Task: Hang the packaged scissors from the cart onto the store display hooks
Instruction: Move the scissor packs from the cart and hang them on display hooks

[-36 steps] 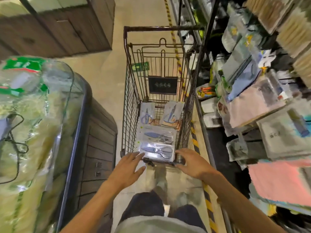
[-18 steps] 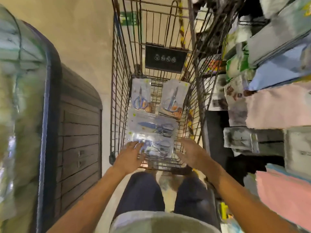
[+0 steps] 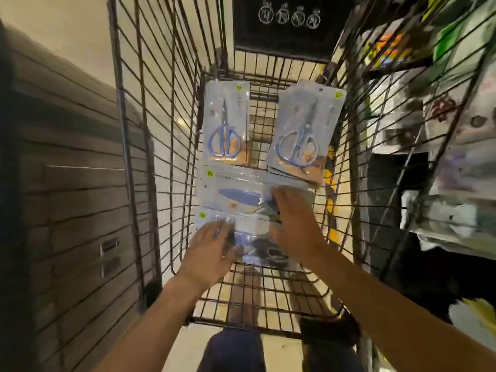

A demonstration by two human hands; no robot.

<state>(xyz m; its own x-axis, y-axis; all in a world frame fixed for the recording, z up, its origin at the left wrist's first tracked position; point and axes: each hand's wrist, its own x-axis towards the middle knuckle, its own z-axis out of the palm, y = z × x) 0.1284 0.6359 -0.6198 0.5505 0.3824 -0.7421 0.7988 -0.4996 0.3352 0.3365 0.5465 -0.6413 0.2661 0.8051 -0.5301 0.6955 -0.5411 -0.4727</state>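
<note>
Both hands reach down into the dark wire shopping cart (image 3: 150, 157). The left hand (image 3: 212, 251) lies flat, fingers straight, on the nearest clear packet of blue scissors (image 3: 243, 232). The right hand (image 3: 292, 221) covers the next packet (image 3: 233, 191); I cannot tell if it grips. Two more packets (image 3: 225, 124) lie behind. Blurry shelves of packaged goods (image 3: 442, 130) crowd the right side.

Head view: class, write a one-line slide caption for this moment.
Both hands, left hand and right hand, reach packaged scissors lying in the wire cart.
</note>
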